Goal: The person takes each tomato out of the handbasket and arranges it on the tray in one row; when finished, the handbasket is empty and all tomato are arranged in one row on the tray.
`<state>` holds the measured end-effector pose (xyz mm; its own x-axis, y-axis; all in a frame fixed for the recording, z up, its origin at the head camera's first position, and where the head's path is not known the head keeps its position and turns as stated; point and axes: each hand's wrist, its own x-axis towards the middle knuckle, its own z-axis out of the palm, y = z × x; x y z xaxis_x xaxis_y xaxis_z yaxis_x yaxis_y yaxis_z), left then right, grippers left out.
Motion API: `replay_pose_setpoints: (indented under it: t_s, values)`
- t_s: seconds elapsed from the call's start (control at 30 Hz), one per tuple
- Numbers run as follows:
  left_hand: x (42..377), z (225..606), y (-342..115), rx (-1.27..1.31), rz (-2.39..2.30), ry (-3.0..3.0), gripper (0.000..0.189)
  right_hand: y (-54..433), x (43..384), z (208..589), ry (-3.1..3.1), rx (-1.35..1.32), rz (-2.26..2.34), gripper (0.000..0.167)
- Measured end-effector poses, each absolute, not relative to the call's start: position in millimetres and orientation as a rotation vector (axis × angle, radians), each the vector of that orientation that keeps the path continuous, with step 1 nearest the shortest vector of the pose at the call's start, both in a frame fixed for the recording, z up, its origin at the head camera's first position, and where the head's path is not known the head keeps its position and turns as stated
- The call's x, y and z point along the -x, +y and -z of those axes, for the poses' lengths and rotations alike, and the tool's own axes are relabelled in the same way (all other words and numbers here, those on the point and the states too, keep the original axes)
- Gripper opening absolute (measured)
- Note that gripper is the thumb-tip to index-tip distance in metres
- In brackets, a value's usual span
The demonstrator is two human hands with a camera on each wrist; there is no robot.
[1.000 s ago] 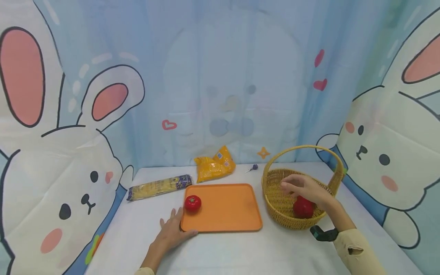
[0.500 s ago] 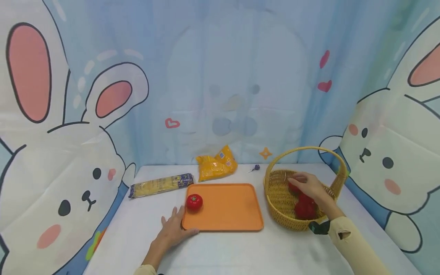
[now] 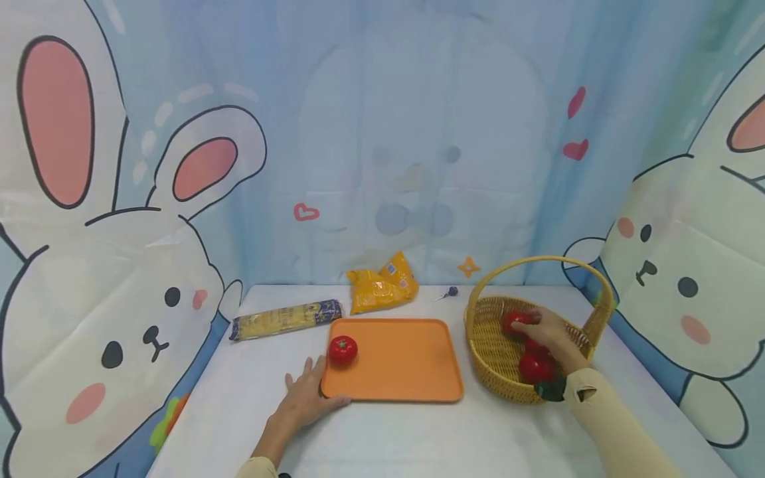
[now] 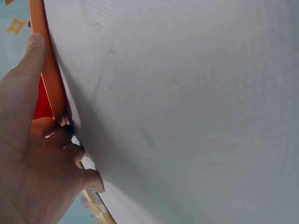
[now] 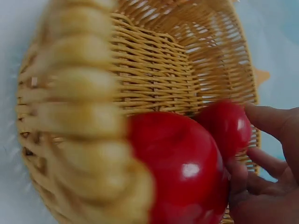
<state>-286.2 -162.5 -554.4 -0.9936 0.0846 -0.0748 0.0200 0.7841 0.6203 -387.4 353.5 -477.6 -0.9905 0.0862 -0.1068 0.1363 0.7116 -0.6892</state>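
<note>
White tabletop fills my feed, walled in by a pale blue curtain printed with cartoon rabbits on the left and right. Starting far left on the surface, I see a long pasta packet lying flat near the back. Just ahead of it, my left hand lies flat on the table, fingers straight and spread, thumb along the near left corner of the orange tray; the left wrist view shows that thumb against the tray's rim. On the tray, a small tomato sits in the left part, just beyond my fingertips. Behind the tray, a crumpled yellow bag rests by the curtain, and a small purple item lies to its right, too small to identify. Moving right, the wicker basket stands just beside the tray, its handle arching over. My right hand is down inside it, fingers curled around a red tomato at the far side. A larger red fruit lies nearer me in the basket, touching my hand. In the right wrist view that big fruit and the blurred handle block much of the sight, with the gripped tomato pressed just behind it.
</note>
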Motion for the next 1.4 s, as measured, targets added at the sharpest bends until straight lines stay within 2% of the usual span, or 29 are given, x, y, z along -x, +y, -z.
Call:
replay_pose_setpoints:
  t_s: [0.13, 0.27, 0.63, 0.87, 1.07, 1.4]
  values:
    - [287, 555, -163, -0.082, -0.989, 2.885, 0.117, 345, 390, 481, 2.893, -0.060, 1.053, 0.069]
    - [286, 555, -164, -0.075, -0.992, 2.877, 0.118, 334, 395, 485, 2.927, 0.077, 0.981, 0.070]
    - [284, 556, -166, -0.079, -0.996, 2.879, 0.117, 305, 404, 478, 2.985, 0.282, 0.909, 0.063]
    - [285, 557, -163, -0.075, -1.003, 2.867, 0.117, 299, 400, 480, 2.902, 0.224, 0.910, 0.079]
    - [284, 558, -163, -0.090, -1.011, 2.871, 0.117, 302, 401, 491, 2.891, 0.163, 0.954, 0.075]
    - [284, 557, -163, -0.107, -1.017, 2.883, 0.116, 299, 400, 487, 2.918, 0.181, 0.905, 0.074]
